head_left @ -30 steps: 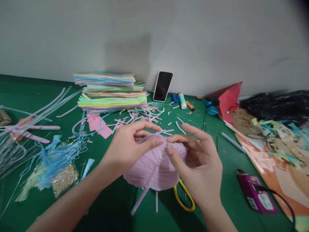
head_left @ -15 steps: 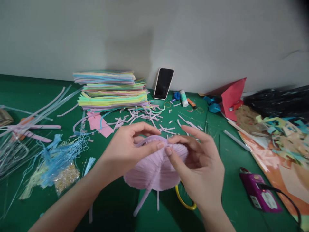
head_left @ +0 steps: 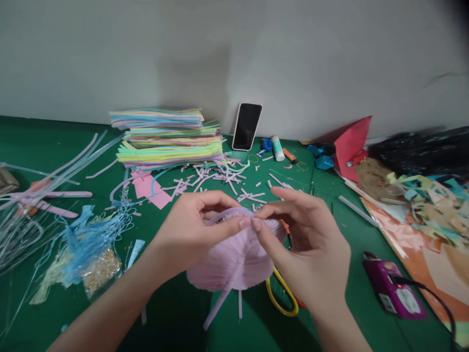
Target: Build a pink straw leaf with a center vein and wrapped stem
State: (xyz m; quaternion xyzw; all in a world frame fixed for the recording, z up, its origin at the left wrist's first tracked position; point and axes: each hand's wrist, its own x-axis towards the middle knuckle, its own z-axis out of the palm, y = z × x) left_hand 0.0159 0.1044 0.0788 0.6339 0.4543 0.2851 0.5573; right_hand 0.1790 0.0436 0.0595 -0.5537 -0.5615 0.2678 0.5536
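A lilac shape built from rows of pipe cleaners (head_left: 234, 264) is held up over the table between both hands. My left hand (head_left: 198, 225) is closed on its upper left rim, thumb on the near face and fingers behind. At the top edge, my right hand (head_left: 304, 244) pinches the rim between thumb and index finger, close to the left thumb; its other fingers are curled loosely. A lilac stem end (head_left: 216, 309) sticks out below the shape. Under the right hand lie yellow-handled scissors (head_left: 282, 293), partly hidden.
Bundled pastel pipe cleaners (head_left: 172, 151) are stacked by the wall, beside a propped phone (head_left: 247, 126). Cut lilac pieces (head_left: 220, 176) litter the middle. Blue tassels (head_left: 95, 239) and a bead bag (head_left: 101, 271) lie left; a purple device (head_left: 394, 291) with a cable and paper scraps (head_left: 432, 208) lie right.
My right hand has shifted slightly right and turned, its pinch still at the rim. More of the scissors shows beneath it. The left hand keeps its hold.
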